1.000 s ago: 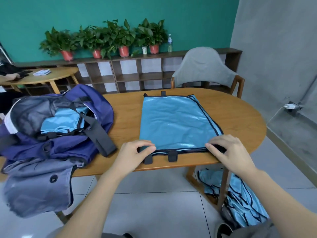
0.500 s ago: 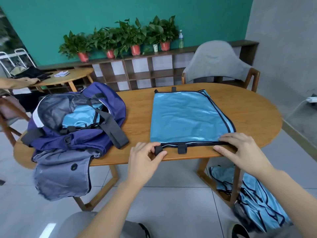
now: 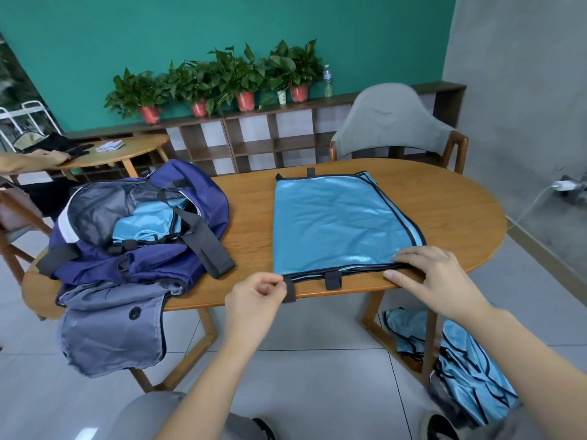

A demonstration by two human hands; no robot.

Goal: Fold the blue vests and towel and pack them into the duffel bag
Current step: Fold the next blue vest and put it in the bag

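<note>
With blue fabric already inside the duffel bag at nine o'clock, one blue vest lies flat mid-table, its near edge seemingly pinched by the left hand and pressed by the right hand's straight fingers, while more vests wait on the floor at four o'clock.

Both hands out fwd: left hand fingers curled in a pinch, right hand lying flat, fingers spread.

Oval wooden table, bearing open duffel bag at left, folded blue vest near middle.
</note>
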